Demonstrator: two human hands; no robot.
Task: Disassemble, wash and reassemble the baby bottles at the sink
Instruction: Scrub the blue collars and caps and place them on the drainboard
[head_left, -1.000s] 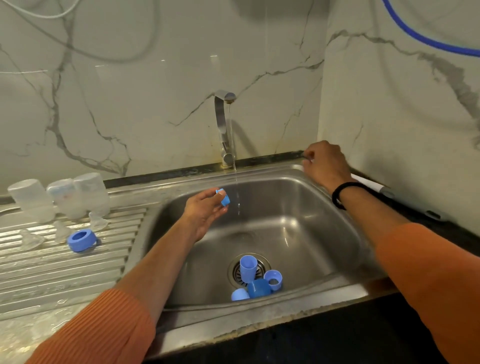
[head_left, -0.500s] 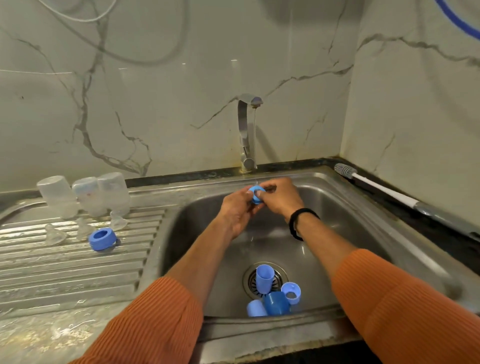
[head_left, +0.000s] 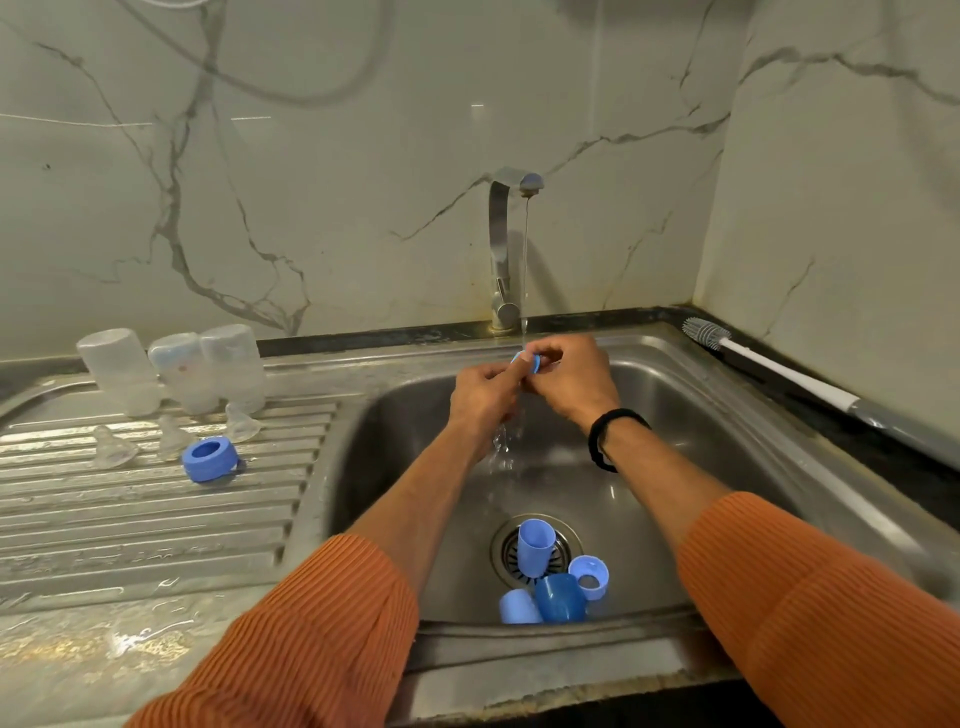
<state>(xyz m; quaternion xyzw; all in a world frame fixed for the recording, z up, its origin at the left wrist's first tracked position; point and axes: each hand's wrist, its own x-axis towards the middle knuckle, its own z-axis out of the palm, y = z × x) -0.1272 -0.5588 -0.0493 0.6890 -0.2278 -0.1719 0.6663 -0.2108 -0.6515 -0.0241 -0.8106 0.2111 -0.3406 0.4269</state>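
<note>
Pinching blue ring (head_left: 525, 361) (under tap), both hands

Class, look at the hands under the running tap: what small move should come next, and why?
Probably turn the small blue plastic ring between both hands under the thin water stream, rinsing all round. The left hand and right hand both pinch it right where the water lands.
</note>
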